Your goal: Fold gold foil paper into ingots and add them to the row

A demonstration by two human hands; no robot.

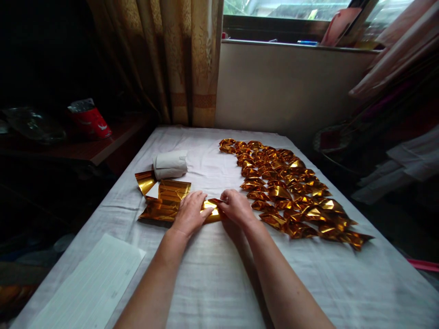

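A shiny strip of gold foil paper [211, 210] lies between my hands on the white cloth, its edge folded over. My left hand [191, 211] holds it at the left end, thumb stretched along the foil. At its right end, my right hand [236, 206] pinches it with curled fingers; the fingertips are partly hidden. Left of my left hand are flat gold foil sheets [168, 196], partly under that hand, with one corner turned up. Several folded gold foil ingots [279, 192] stand in rows to the right of my right hand.
A white roll [170, 164] rests behind the foil sheets. A pale lined paper [91, 283] lies at the front left of the cloth-covered table [212, 292]. To the left, a red container [89, 121] stands on a wooden surface. A curtain [192, 64] hangs behind the table.
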